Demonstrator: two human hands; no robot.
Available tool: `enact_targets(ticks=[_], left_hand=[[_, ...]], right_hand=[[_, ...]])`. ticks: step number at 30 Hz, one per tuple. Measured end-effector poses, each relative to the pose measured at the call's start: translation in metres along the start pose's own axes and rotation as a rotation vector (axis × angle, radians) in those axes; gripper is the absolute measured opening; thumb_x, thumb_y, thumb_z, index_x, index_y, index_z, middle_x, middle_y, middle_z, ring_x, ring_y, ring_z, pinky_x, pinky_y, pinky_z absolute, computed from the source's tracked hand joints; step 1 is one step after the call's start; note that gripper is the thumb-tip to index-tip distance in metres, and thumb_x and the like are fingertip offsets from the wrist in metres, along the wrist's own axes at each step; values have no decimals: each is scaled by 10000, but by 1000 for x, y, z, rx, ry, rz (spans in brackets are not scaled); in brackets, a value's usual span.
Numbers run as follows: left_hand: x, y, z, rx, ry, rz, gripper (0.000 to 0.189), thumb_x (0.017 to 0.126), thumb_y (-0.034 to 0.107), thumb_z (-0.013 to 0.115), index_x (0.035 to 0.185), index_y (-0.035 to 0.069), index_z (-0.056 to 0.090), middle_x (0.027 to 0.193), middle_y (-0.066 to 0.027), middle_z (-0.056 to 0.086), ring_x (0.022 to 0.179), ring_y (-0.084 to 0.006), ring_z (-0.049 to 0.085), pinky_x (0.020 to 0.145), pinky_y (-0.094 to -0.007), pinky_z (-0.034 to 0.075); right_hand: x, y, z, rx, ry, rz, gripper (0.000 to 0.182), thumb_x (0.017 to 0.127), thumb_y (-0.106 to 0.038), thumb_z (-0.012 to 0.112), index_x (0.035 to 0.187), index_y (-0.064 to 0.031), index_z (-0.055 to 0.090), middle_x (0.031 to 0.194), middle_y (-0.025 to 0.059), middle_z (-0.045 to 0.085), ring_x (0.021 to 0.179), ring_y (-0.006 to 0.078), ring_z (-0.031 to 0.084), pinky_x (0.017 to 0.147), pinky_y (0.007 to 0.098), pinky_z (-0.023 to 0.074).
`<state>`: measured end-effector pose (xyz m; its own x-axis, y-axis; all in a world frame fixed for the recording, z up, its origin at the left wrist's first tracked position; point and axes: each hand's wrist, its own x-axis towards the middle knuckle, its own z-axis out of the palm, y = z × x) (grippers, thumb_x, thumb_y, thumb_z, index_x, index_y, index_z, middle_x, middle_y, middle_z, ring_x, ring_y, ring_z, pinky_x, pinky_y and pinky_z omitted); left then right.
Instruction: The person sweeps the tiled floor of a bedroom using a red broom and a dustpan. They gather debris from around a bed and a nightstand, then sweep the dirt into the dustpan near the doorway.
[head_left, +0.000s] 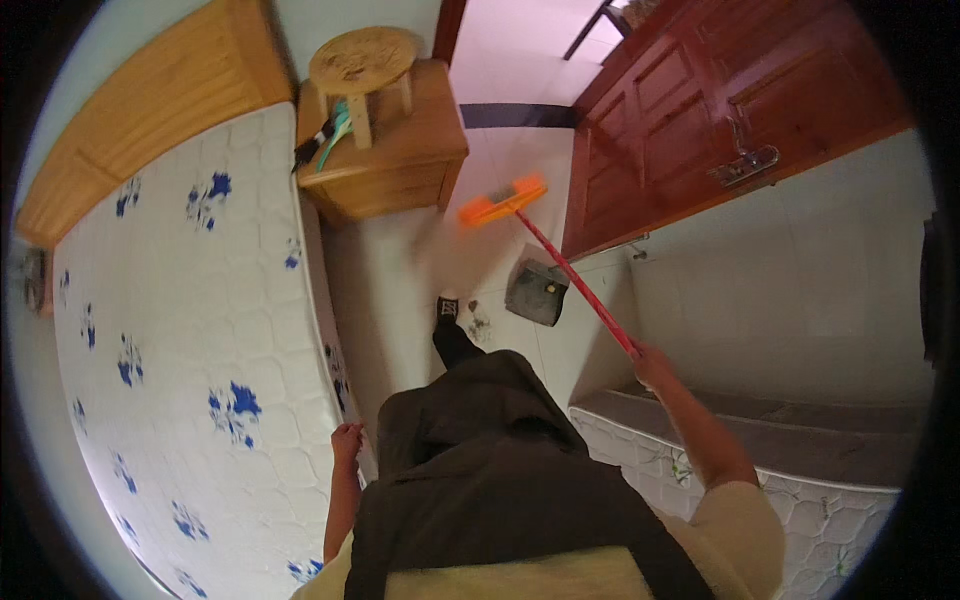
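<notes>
My right hand (651, 365) is closed around the end of a red handle. This belongs to a long-handled floor-cleaning tool, whose orange head (504, 204) is blurred and sits over the pale floor between the nightstand and the door. Beside the handle, a dark grey dustpan (535, 294) lies on the tiles with a small yellowish spot on it. Left of the dustpan, a small patch of dark dirt (478, 322) is near my shoe. My left hand (347, 441) hangs by the mattress side with curled fingers; nothing shows in it.
A bare mattress (277, 330) with blue flower prints fills the left. At its head, a wooden nightstand (390, 176) carries a round wooden stool (363, 60). The reddish wooden door (675, 97) stands ajar on the right. Another mattress (637, 442) is at lower right.
</notes>
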<state>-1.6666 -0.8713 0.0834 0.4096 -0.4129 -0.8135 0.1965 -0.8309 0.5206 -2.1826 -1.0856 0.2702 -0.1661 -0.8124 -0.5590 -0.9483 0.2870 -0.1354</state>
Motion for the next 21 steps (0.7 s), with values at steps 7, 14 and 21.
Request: enact_targets(ticks=[7,14,21], left_hand=[[51,85,-19,46,59,-4,127,698,134,525,697,8,545,456,-54,471,321,-106,385,304,-228,296],[24,232,23,228,94,-112,115,709,132,540,730,20,547,461,-51,482,321,-86,376,300,-212,276],[34,317,74,243,6,-91,113,721,145,544,718,32,542,490,-29,485,367,-79,384,343,-200,289]], right_hand=[[186,-79,-9,843,-33,172,333,821,-164,362,1151,-167,409,482,36,380,326,108,320,283,264,268],[415,-136,-12,618,106,-42,298,791,-141,365,1077,-170,445,508,64,417,363,174,407,324,310,340],[441,-186,-68,314,-115,-11,414,735,-137,401,1140,-216,378,792,168,556,649,293,558,560,389,450]])
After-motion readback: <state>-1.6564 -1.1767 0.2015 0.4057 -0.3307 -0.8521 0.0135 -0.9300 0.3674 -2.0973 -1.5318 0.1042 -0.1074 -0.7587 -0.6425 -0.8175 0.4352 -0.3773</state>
